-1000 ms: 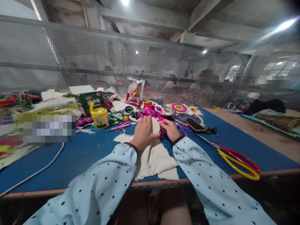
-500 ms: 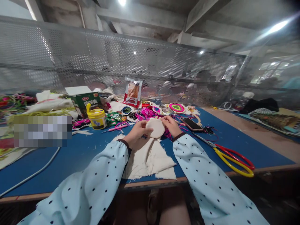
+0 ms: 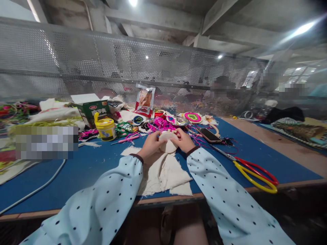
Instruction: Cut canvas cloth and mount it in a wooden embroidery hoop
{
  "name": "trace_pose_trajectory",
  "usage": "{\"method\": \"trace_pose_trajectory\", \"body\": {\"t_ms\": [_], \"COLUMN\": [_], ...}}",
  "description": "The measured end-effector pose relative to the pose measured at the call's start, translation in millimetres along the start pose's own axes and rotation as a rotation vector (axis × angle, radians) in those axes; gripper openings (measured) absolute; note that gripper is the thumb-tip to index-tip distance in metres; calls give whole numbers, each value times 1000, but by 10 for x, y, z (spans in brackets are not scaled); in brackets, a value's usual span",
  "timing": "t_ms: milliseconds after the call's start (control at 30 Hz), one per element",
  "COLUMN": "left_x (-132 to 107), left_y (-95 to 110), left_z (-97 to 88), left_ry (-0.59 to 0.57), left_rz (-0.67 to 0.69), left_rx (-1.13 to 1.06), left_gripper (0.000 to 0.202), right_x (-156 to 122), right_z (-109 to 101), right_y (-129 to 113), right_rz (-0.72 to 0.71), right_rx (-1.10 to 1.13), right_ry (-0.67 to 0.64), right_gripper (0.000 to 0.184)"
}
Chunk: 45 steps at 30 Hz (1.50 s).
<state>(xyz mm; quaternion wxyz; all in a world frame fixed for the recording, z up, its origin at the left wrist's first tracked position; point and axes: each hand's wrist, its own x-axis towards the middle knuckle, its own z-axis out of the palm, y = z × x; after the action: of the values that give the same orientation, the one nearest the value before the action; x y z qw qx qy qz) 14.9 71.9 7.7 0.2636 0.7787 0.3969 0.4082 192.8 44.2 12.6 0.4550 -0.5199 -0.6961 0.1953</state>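
Observation:
A small embroidery hoop [image 3: 168, 147] with cream cloth stretched over it is held up between my two hands, above the table's middle. My left hand [image 3: 151, 145] grips its left rim, thumb across the front. On the opposite side my right hand [image 3: 185, 140] pinches the upper right rim, its thumb also lying on the cloth face. Fingers behind the hoop are hidden. Below hangs loose cream cloth [image 3: 159, 175] with frayed edges, spread toward the front edge of the table. Just beyond my hands lies a tangle of magenta yarn [image 3: 160, 124].
Long scissors [image 3: 244, 166] with red and yellow handles lie right of my right arm, near a phone [image 3: 209, 135]. Leftward are a pink-handled tool [image 3: 129, 139], a yellow tub [image 3: 106, 130] and a green box [image 3: 93, 110]. A perforated metal screen [image 3: 166, 71] stands behind.
My right thumb has come over the front of the hoop, and my left hand has shifted slightly right. The hoop is a little lower; the surrounding things have stayed put.

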Motion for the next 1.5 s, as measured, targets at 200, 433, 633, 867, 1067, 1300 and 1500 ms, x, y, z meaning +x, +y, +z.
{"method": "trace_pose_trajectory", "body": {"t_ms": [200,433,633,867,1067,1300,1500], "left_x": [29,28,56,39,18,32,55], "left_y": [51,132,83,103,151,133,58], "left_z": [-71,-163,-169,-174,-140,-93,-127], "left_ry": [-149,-282,-339,-368,-316,-191,-149], "left_rz": [-230,-390,-302,-273,-317,-330,-398], "left_rx": [-347,-865,-964,-907,-741,-597,-658], "left_gripper": [21,25,18,25,46,43,31], "right_x": [46,94,65,73,69,96,119], "right_z": [11,-86,-99,-90,-51,-5,-35], "right_y": [21,-68,-101,-100,-88,12,71], "right_rz": [124,374,379,322,346,328,337], "right_rx": [307,637,740,808,802,681,636], "right_ry": [-38,-93,-132,-120,-171,-158,-62], "right_gripper": [31,32,32,25,31,43,41]}}
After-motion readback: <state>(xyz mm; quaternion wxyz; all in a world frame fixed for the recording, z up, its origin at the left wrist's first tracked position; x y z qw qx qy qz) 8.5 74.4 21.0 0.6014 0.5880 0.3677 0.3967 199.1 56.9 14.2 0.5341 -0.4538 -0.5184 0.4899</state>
